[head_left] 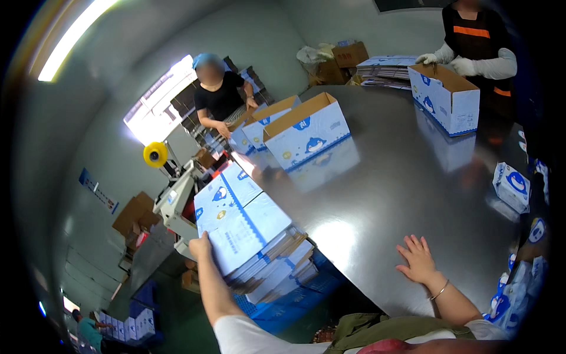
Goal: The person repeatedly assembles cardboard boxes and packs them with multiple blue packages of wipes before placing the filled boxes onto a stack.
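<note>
My left hand (201,246) is at the outer edge of a tall stack of flattened cartons, its fingers closed on the edge of the top flattened carton (239,233). That carton is pale blue and white, with whale pictures and a blue wavy band. My right hand (417,262) has its fingers spread, holds nothing, and is over the near part of the steel table (377,218); whether the palm touches the metal I cannot tell. A bracelet circles the right wrist.
Open whale-printed cartons (309,133) stand on the table's far left side, beside a person in black. Across the table, another person's gloved hands touch an open carton (445,100). Whale-printed packs (512,187) lie along the right edge. A blue crate (318,280) is under the stack.
</note>
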Tool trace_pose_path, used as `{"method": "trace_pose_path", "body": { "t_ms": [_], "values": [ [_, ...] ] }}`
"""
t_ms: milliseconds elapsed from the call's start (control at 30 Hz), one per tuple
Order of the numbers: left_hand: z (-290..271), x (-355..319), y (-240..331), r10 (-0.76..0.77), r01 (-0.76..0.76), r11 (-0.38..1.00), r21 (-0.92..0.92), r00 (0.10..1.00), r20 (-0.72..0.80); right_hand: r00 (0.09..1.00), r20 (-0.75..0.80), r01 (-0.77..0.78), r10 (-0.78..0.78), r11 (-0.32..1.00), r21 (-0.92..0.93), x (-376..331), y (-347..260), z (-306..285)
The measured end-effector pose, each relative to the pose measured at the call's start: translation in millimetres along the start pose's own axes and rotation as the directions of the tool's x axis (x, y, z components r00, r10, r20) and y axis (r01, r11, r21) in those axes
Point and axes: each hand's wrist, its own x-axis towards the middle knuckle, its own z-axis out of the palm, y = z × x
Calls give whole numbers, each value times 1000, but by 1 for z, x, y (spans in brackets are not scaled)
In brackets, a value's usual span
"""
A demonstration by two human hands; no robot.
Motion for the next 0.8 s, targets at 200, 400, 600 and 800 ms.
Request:
{"method": "trace_pose_path", "body": {
  "t_ms": [200, 400, 600, 800],
  "values": [
    [-78, -147, 135, 97, -563, 487, -668, 795, -599, 960, -83, -160, 269, 765, 624, 29, 33, 21],
    [-154, -352, 166, 771, -791, -298, -535, 131, -623, 885, -148, 183, 441, -39, 982, 78, 39, -13],
    [-89, -422, 109, 821, -318, -539, -780, 7, -571, 971, -191, -10, 145, 820, 572, 39, 20, -196],
    [-68, -277, 188, 817, -721, 98, -686, 452, -358, 908, 409, 62, 88, 939, -339, 31, -33, -270]
  ]
}}
